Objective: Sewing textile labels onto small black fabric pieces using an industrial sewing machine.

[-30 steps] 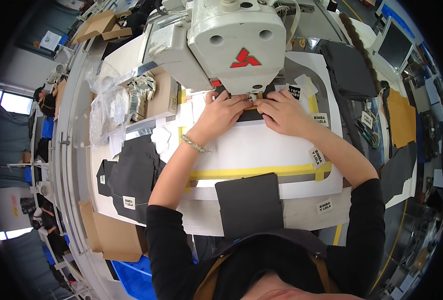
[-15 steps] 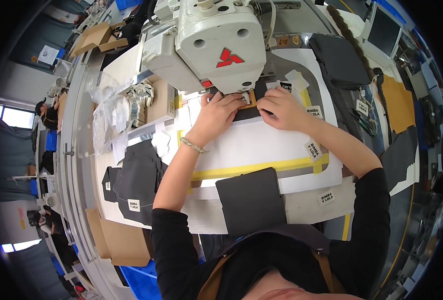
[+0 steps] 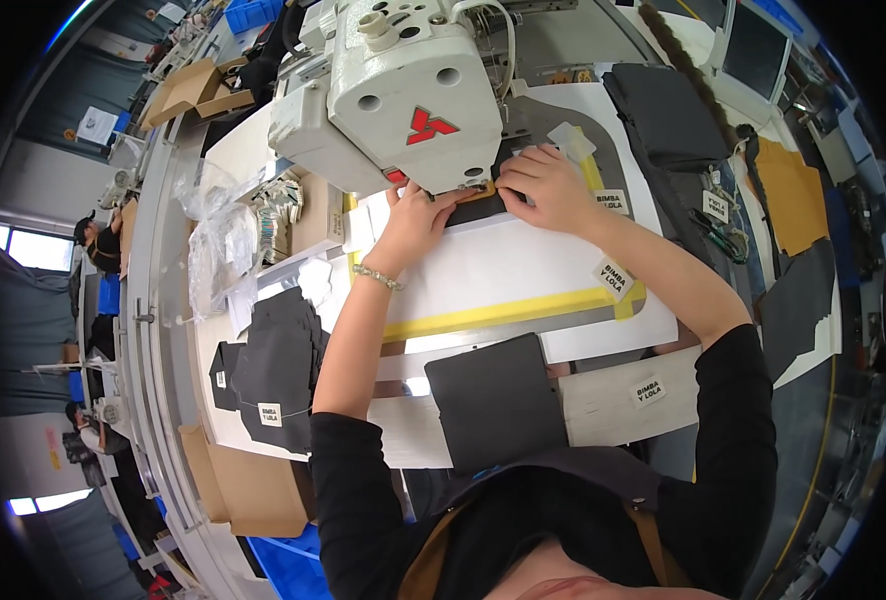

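Note:
Under the head of a white sewing machine (image 3: pixel 413 110), a dark fabric piece (image 3: pixel 478 208) lies on a white sheet (image 3: pixel 503 260) edged with yellow tape. My left hand (image 3: pixel 415 225) rests with its fingers stretched toward a small orange-tan piece (image 3: pixel 480 192) below the machine head. Close on the other side, my right hand (image 3: pixel 546 190) has bent fingers pressed together at the dark fabric's edge; its fingertips are partly hidden. Small white printed labels (image 3: pixel 613 279) lie on the sheet near my right forearm. The needle area is mostly hidden.
A black folded piece (image 3: pixel 498 400) lies at the table's front edge. On the left are stacked dark pieces (image 3: pixel 281 350), a box of label bundles (image 3: pixel 323 210) and clear plastic bags (image 3: pixel 218 250). To the right sit dark folded fabric (image 3: pixel 668 115), scissors (image 3: pixel 720 235) and a monitor (image 3: pixel 753 50).
The white taped sheet has slid slightly away from me, widening the gap before the front table strip. Both hands have shifted a little left in view. A black label by my right hand no longer shows.

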Demonstrator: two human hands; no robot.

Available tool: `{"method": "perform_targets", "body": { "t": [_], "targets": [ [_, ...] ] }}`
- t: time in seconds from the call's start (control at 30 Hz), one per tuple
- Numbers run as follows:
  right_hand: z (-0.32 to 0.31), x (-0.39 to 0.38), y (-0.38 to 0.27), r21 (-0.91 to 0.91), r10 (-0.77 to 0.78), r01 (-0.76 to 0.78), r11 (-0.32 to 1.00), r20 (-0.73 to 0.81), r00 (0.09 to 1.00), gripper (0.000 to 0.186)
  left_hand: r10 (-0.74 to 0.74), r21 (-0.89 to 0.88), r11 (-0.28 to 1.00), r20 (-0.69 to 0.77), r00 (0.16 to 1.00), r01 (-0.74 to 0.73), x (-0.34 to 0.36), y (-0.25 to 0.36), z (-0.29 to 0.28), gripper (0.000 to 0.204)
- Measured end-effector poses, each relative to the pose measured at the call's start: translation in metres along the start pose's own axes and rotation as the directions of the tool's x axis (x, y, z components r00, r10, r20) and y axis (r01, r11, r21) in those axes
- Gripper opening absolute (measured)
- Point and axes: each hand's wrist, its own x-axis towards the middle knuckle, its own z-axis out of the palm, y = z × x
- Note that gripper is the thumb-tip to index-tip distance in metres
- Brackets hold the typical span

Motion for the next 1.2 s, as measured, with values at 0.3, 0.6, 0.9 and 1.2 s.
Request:
{"method": "perform_targets", "body": {
  "t": [0.3, 0.6, 0.9, 1.2],
  "targets": [
    [-0.032, -0.027, 0.018, -0.27, 0.179, -0.108, 0.957, 0.253, 0.951, 0.028, -0.034, -0.048, 0.998, 0.082, 0.996, 0.038, -0.015, 0.01, -0.022, 0.041],
    [-0.069, -0.046, -0.024, -0.165, 0.19, -0.142, 0.976, 0.327, 0.926, 0.019, -0.06, -0.103, 0.993, -0.072, 0.996, 0.052, -0.049, 0.035, -0.074, 0.028],
    [-0.102, -0.068, -0.058, -0.019, 0.267, -0.28, 0.96, 0.365, 0.892, 0.011, 0.105, -0.37, 0.048, -0.922, 0.373, -0.928, -0.116, 0.189, -0.214, 0.003],
    [-0.127, -0.091, -0.064, -0.129, 0.323, -0.301, 0.945, 0.211, 0.923, 0.011, 0.162, -0.325, -0.096, -0.938, 0.307, -0.941, -0.11, 0.217, -0.23, 0.02]
  ]
}}
